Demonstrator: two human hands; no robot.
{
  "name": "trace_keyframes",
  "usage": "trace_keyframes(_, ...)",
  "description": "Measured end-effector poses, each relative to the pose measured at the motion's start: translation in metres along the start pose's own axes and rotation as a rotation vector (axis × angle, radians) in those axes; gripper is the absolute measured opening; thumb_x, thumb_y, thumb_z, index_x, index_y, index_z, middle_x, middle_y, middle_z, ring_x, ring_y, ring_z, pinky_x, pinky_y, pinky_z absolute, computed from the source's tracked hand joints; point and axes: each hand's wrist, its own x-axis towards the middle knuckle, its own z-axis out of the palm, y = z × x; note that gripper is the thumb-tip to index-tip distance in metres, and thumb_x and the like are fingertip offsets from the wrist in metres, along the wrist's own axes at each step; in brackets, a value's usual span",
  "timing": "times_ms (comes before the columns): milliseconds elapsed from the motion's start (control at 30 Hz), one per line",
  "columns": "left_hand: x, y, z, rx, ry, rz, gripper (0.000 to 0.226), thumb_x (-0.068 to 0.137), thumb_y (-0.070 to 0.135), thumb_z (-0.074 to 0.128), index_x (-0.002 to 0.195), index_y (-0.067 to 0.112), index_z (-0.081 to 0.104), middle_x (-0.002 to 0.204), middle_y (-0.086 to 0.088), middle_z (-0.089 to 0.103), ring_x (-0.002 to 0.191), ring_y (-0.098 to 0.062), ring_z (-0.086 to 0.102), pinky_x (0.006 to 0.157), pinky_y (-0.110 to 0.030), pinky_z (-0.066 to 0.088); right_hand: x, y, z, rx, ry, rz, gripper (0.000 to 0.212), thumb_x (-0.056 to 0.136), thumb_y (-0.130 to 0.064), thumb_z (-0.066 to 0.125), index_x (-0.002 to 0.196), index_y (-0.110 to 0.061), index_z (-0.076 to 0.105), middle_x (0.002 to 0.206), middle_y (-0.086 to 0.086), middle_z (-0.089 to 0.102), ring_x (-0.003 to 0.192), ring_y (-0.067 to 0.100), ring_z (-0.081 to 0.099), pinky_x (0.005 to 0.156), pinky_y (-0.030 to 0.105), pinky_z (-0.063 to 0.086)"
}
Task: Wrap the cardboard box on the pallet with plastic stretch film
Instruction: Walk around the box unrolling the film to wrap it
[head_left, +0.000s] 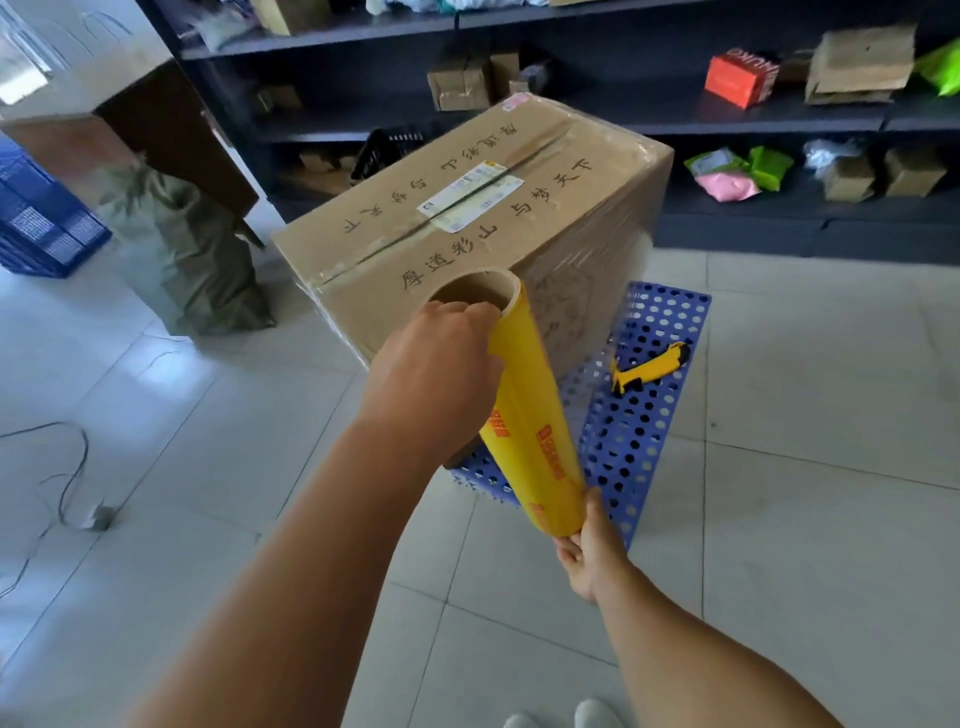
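I'm seeing a blue crate (36, 228) sitting at the far left, with a green sack (182, 249) leaning near a brown cabinet (156, 130) and a cable (67, 467) trailing over the floor tiles (831, 519). Moving right, my left grip (436, 374) is closing over the upper end of the roll (535, 415), fingers curling into the open cardboard core. The roll is tilting, its top end lying against the near edge of the box (467, 218). The box is standing on the blue pallet (649, 415), taped along its top seam and carrying a label (470, 197); film (582, 270) is already clinging around its sides, glinting on the right face. My right grip (592, 545) is holding the roll's lower end from below, thumb pressing up along the yellow film. Further right a yellow knife (652, 366) is lying on the bare part of the pallet, apart from the box. Behind everything dark shelves (675, 114) are running across, holding small cartons, a red box (740, 78) and green packets (748, 166)
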Motion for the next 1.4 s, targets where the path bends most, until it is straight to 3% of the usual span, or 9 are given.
trace_keyframes(133, -0.006, -0.006, -0.001, -0.008, -0.005, -0.022, 0.025, 0.091, 0.019, 0.053, 0.113, 0.010, 0.060, 0.105, -0.005, 0.064, 0.096, -0.022, 0.056, 0.077, -0.035, 0.049, -0.001, 0.009, 0.007, -0.016, -0.011, 0.030, 0.072, 0.093, -0.061, 0.036, 0.149, -0.016, 0.029, 0.145, 0.013, 0.044, 0.132, 0.025, 0.044, 0.115, 0.036, 0.029)
trace_keyframes(300, -0.010, -0.018, 0.000, -0.024, 0.011, -0.030, 0.023, 0.092, 0.020, 0.052, 0.112, 0.012, 0.060, 0.102, -0.003, 0.064, 0.090, -0.018, 0.056, 0.068, -0.027, 0.042, -0.003, 0.018, 0.015, -0.004, 0.013, 0.033, 0.073, 0.094, -0.059, 0.036, 0.151, -0.016, 0.020, 0.148, 0.016, 0.039, 0.135, 0.027, 0.041, 0.116, 0.037, 0.028)
trace_keyframes(400, -0.014, -0.029, 0.001, -0.043, 0.008, -0.026, 0.023, 0.092, 0.020, 0.053, 0.112, 0.013, 0.060, 0.103, -0.003, 0.064, 0.090, -0.018, 0.056, 0.069, -0.029, 0.045, -0.001, 0.024, 0.022, 0.002, 0.027, 0.010, 0.073, 0.094, -0.058, 0.035, 0.152, -0.017, 0.016, 0.148, 0.017, 0.038, 0.136, 0.029, 0.040, 0.117, 0.038, 0.027)
trace_keyframes(700, -0.031, -0.081, -0.002, -0.080, 0.012, 0.108, 0.022, 0.089, 0.016, 0.053, 0.110, 0.013, 0.061, 0.105, -0.005, 0.066, 0.094, -0.023, 0.057, 0.072, -0.033, 0.044, -0.012, 0.067, 0.046, 0.081, 0.097, -0.069, 0.069, 0.094, -0.056, 0.039, 0.148, -0.015, 0.028, 0.145, 0.016, 0.043, 0.134, 0.029, 0.043, 0.115, 0.038, 0.029)
trace_keyframes(867, -0.046, -0.114, -0.008, -0.095, 0.008, 0.214, 0.026, 0.089, 0.012, 0.053, 0.114, 0.009, 0.061, 0.112, -0.009, 0.065, 0.105, -0.028, 0.055, 0.083, -0.041, 0.047, -0.027, 0.099, 0.071, 0.150, 0.139, -0.114, 0.066, 0.093, -0.056, 0.044, 0.146, -0.019, 0.033, 0.144, 0.012, 0.045, 0.131, 0.027, 0.045, 0.115, 0.037, 0.031)
trace_keyframes(1400, -0.055, -0.234, -0.025, -0.067, -0.070, 0.322, 0.024, 0.090, 0.020, 0.051, 0.111, 0.014, 0.061, 0.108, -0.005, 0.064, 0.095, -0.025, 0.057, 0.075, -0.036, 0.048, -0.021, 0.179, 0.178, 0.211, 0.152, -0.155, 0.064, 0.095, -0.056, 0.036, 0.148, -0.021, 0.030, 0.146, 0.012, 0.044, 0.133, 0.027, 0.045, 0.113, 0.035, 0.030)
